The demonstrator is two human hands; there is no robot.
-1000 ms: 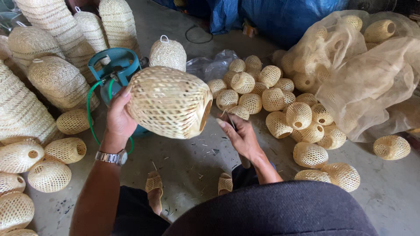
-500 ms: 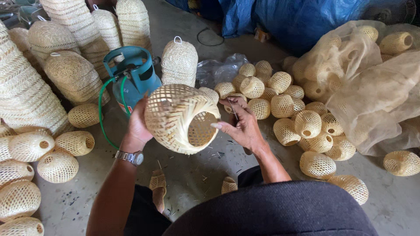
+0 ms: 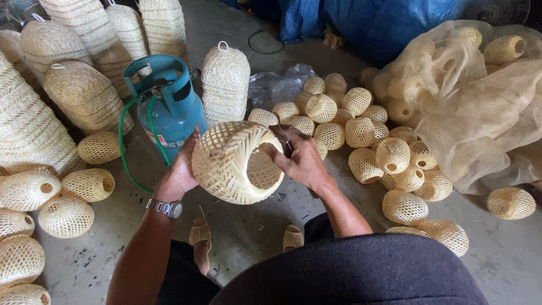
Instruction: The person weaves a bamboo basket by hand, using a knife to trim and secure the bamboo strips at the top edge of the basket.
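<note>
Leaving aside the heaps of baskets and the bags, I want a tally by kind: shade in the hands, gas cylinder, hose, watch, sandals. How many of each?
Woven shade, held by left hand and right hand: 1
Blue gas cylinder: 1
Green hose: 1
Wristwatch: 1
Sandals: 2
Total: 6

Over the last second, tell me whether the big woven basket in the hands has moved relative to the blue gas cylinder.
Yes. The woven basket has dropped lower against the blue gas cylinder and turned, so its open mouth now faces the right hand.
</note>
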